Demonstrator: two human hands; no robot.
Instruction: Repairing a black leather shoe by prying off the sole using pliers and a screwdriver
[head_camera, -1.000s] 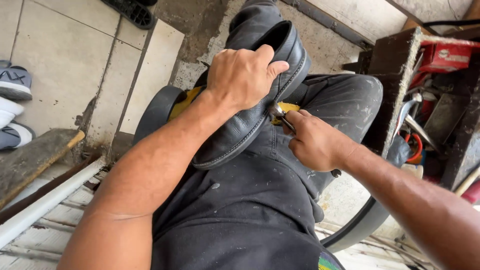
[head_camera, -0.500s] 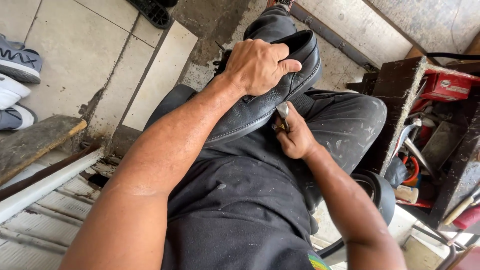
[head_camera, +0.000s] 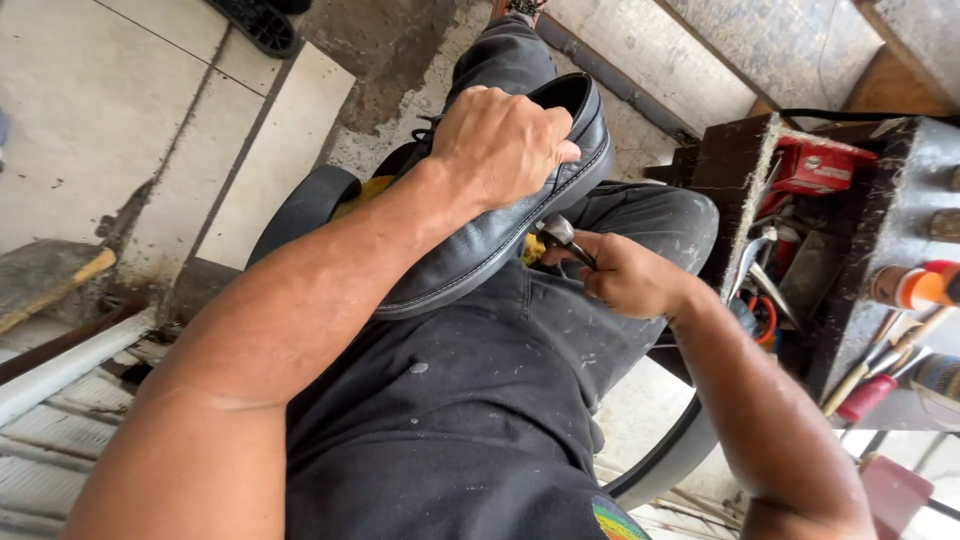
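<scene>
The left hand (head_camera: 505, 140) presses a black leather shoe (head_camera: 500, 225) onto the person's lap. The right hand (head_camera: 625, 275) grips pliers (head_camera: 560, 235) at the sole edge; the work seems unfinished.

Black leather shoe (head_camera: 500, 235) lies tilted on the lap, heel toward 1 o'clock, metal pliers (head_camera: 560, 235) touching its sole edge at 4 o'clock.

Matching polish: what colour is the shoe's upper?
Black leather shoe, clearest in the head view.

Black shoe (head_camera: 500, 235), speckled dark trousers (head_camera: 470, 400), red box (head_camera: 825, 165).
</scene>
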